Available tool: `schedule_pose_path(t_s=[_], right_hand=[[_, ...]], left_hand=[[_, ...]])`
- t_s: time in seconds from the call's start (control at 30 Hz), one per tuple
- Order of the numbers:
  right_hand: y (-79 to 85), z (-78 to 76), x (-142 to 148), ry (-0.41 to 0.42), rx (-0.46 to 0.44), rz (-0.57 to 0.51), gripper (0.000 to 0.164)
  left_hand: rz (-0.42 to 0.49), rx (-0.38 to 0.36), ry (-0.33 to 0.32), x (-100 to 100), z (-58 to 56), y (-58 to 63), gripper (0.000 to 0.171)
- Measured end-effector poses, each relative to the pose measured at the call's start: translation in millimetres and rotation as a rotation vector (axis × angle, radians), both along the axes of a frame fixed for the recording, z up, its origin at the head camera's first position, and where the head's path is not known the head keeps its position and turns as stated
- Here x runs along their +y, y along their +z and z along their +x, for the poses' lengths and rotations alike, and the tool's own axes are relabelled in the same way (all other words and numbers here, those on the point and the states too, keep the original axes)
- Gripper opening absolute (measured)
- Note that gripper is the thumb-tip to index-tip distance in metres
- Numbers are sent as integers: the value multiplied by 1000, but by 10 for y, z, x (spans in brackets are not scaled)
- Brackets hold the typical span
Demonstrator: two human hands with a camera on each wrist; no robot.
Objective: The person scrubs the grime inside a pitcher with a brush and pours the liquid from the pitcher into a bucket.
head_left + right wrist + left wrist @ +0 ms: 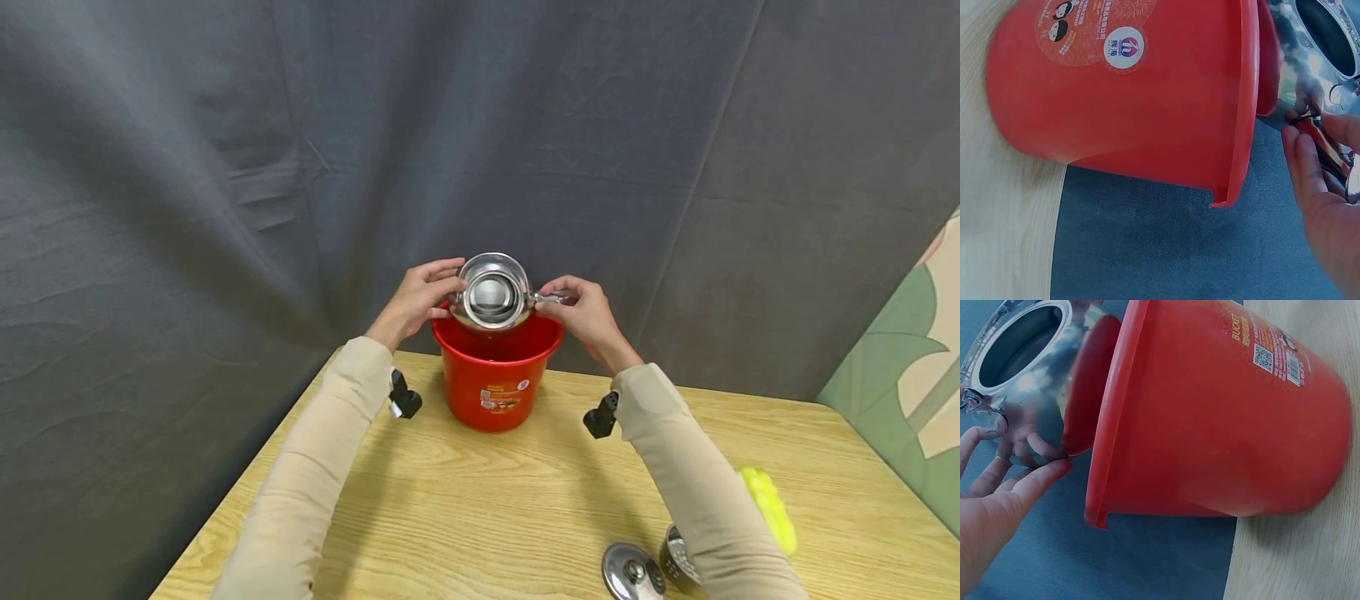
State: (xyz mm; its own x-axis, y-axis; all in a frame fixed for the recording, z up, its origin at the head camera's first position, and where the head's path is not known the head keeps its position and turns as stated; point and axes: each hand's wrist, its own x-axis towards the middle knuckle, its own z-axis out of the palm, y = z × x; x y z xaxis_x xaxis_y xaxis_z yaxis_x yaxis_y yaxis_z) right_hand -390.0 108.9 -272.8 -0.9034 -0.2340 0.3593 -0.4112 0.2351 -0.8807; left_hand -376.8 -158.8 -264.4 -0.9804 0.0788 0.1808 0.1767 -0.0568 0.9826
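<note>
A shiny stainless steel kettle (471, 312) is held over the mouth of a red plastic bucket (487, 392), tipped so that its round, lidless opening faces the head camera. My left hand (422, 298) holds the kettle's left side; in the left wrist view its fingertips (1054, 470) press on the body while the thumb lies by the handle's hinge. On the other side, my right hand (581, 312) grips the spout (1329, 147), thumb above and fingers below. Light glints inside the kettle, and I cannot tell how much liquid it holds.
The bucket stands on a wooden table (450, 508) near its back edge, before a grey cloth (480, 125). At the front right lie a metal lid (630, 569), a perforated metal strainer (677, 557) and a yellow sponge (771, 510), partly behind my right sleeve.
</note>
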Motion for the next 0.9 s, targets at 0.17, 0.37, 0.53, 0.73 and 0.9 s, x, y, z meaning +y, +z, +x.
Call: schedule_pose_path(t_s=[0.17,0.37,0.53,0.73,0.9], right_hand=[[3,-3,1,1,11,-1,21],[-10,-15,4,-10,21,-16,20],[-22,-21,1,-12,38,-25,19],[-30,-34,-12,-13,54,-37,20],[-28,-29,-23,-24,60,-33,20]], left_hand=[[-17,20,-7,-4,8,11,53],[-12,46,-18,3,16,22,55],[-17,64,-8,8,21,29,54],[-36,94,-2,2,30,32,56],[-45,108,2,-9,33,28,56]])
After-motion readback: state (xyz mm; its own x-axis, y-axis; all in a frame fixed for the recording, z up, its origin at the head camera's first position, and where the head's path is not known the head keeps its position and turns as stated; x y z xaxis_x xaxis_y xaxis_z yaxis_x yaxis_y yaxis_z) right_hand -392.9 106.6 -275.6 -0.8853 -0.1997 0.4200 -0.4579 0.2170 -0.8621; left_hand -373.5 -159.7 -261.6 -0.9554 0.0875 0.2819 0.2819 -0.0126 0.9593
